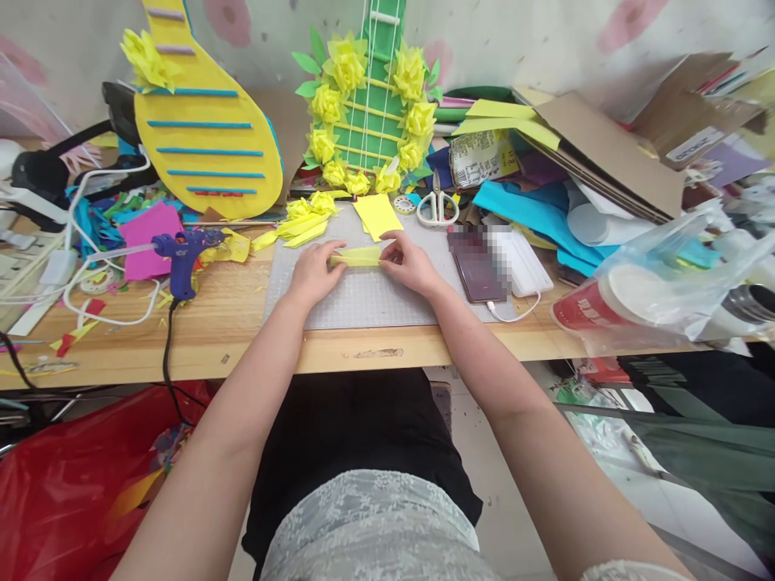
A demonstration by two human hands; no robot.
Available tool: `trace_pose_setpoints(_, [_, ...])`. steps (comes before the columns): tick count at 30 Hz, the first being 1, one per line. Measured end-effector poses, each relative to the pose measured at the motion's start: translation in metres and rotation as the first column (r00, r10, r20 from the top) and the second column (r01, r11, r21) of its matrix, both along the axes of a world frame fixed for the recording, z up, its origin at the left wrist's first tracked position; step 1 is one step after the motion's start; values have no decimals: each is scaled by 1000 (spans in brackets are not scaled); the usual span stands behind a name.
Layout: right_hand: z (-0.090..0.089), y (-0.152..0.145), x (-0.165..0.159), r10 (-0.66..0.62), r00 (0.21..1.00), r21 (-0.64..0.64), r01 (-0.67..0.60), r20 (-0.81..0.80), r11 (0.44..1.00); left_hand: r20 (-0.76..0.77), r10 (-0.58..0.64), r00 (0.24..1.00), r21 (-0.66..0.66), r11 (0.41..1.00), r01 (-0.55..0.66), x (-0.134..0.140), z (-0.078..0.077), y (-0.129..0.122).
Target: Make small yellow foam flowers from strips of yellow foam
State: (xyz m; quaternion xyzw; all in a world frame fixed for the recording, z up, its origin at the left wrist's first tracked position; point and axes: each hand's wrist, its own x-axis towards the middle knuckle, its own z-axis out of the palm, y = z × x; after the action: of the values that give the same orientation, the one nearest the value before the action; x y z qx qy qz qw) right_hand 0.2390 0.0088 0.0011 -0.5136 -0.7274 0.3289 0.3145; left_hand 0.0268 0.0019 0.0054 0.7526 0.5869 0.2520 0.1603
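Note:
A narrow strip of yellow paper [358, 257] is stretched between my two hands over the grey cutting mat [357, 311]. My left hand [317, 271] pinches its left end, and my right hand [409, 262] pinches the right end. Just behind the strip lies a flat yellow paper sheet [378, 216]. Folded yellow paper pieces [304, 227] are heaped behind my left hand. White-handled scissors [437, 208] rest behind my right hand, beside a small white ring-shaped roll [404, 204].
A yellow paper instrument [211, 153] and a green one with yellow paper flowers [370, 113] lean against the wall. Left stands a purple glue gun [182, 262] with a cord. To the right are a phone [478, 266], a white power bank [526, 262], a red cup [584, 305] and stacked cardboard [617, 157].

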Motion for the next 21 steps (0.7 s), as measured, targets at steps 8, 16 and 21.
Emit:
trace_pose_setpoints(8, [-3,11,-14,-207,964,-35,216,169,976,94,110,990,-58,993,-105,-1,-8,6])
trace_pose_setpoints(16, [1,17,-28,-245,895,-8,267,373,964,13,267,964,-5,964,-267,1,-8,7])
trace_pose_setpoints(21, [3,13,-37,-286,852,74,283,439,956,-46,286,957,-2,958,-287,7,-3,5])
